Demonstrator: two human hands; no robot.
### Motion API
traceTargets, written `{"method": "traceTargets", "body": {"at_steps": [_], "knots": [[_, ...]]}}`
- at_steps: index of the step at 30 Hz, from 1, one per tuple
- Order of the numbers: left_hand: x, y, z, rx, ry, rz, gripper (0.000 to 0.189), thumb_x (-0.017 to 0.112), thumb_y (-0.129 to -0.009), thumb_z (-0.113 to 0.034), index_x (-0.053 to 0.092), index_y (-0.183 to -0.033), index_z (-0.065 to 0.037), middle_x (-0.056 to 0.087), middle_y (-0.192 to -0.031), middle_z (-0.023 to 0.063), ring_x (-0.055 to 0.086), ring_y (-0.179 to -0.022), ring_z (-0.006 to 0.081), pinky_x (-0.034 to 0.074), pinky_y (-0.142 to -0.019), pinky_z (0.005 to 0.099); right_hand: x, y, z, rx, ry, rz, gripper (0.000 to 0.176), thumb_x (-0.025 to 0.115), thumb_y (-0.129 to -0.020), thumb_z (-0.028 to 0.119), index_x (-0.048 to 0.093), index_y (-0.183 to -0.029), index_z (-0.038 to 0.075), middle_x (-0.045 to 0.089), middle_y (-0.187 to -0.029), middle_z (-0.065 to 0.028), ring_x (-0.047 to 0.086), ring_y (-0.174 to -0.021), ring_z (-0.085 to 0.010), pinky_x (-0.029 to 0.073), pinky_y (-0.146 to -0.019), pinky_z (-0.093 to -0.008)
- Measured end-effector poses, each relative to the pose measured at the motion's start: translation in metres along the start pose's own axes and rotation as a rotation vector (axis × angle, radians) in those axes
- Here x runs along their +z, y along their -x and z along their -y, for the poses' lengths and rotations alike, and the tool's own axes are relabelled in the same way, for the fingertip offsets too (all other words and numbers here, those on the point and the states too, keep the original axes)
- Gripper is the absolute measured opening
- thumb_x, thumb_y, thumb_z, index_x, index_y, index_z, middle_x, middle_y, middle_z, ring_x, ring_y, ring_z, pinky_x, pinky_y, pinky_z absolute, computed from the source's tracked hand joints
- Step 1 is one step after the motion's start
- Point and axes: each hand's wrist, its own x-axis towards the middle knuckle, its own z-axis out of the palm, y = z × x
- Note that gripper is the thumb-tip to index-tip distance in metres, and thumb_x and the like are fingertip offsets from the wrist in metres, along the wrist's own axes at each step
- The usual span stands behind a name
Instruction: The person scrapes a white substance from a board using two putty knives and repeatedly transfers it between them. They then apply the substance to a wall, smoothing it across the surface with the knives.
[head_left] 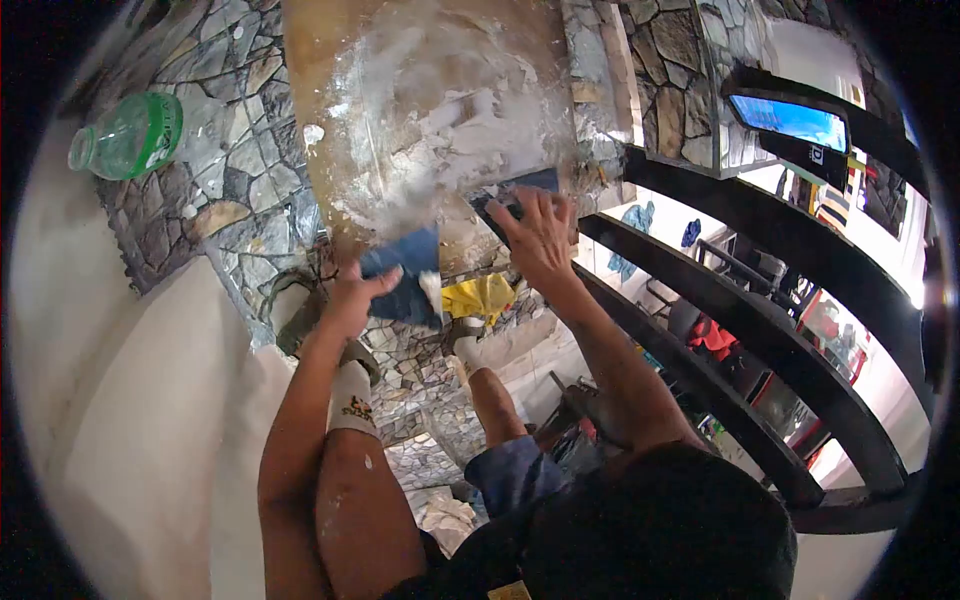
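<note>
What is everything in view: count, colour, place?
Board: 1, tan with white smears, top centre
Bottle: 1, clear with green label, upper left
Left tool: 1, blue, centre
Right tool: 1, dark blue, board's lower right
Crumpled item: 1, yellow, below board
Stonework: several, grey, around board
Wall: 1, white, left
Bars: several, black, right
Screen-like panel: 1, blue, upper right
Clutter: uncountable, mixed, beyond bars
Socks: 2, white, lower centre
Legs: 2, bare, bottom
Left hand: 1, bare, on left tool
Right hand: 1, bare, on right tool

I count two hands and two flat blue tools centre-frame; one yellow cloth just below; one board top centre; one bottle upper left.
</note>
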Motion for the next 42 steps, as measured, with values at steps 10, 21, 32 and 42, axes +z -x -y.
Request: {"method": "traceTargets", "body": {"at_steps": [10,21,32,42], "knots": [[0.007,-0.002,0.079,-0.308,-0.226,0.353,0.045,0.07,-0.071,-0.025,0.054,-0.103,0.002,0.06,-0.093,0.0113,0.055,-0.084,0.019,0.043,-0.077,0.0314,0.047,-0.01,-0.028,-0.131,0.03,-0.037,0.032,0.051,-0.071,0.013,0.054,-0.101,0.025,0.048,-0.094,-0.0042,0.046,-0.091,-0.0242,0.033,-0.08,-0.0432],[0.006,0.009,0.081,-0.316,-0.206,0.313,0.048,0.07,-0.072,-0.028,0.053,-0.106,0.001,0.059,-0.094,0.0114,0.055,-0.083,0.0199,0.043,-0.077,0.0323,0.018,-0.094,-0.019,-0.132,0.099,-0.053,0.036,0.055,-0.066,0.004,0.055,-0.101,0.01,0.052,-0.092,-0.0079,0.05,-0.093,-0.0259,0.038,-0.075,-0.0394],[0.007,0.012,0.068,-0.144,-0.272,0.302,0.037,0.067,-0.072,-0.019,0.056,-0.101,0.002,0.061,-0.089,0.0121,0.056,-0.079,0.02,0.043,-0.076,0.0326,-0.042,-0.19,-0.056,-0.299,-0.028,0.204,0.036,0.055,-0.064,0.0,0.058,-0.099,0.008,0.057,-0.092,-0.0136,0.055,-0.089,-0.0326,0.045,-0.075,-0.0403],[0.004,0.007,0.076,-0.196,-0.361,0.339,0.037,0.069,-0.072,-0.024,0.057,-0.099,-0.001,0.061,-0.089,0.0142,0.057,-0.079,0.0232,0.044,-0.075,0.034,-0.053,-0.108,-0.04,-0.102,0.029,0.065,0.034,0.054,-0.063,0.0,0.059,-0.095,0.011,0.056,-0.088,-0.0128,0.053,-0.087,-0.0315,0.045,-0.075,-0.0395]]}}
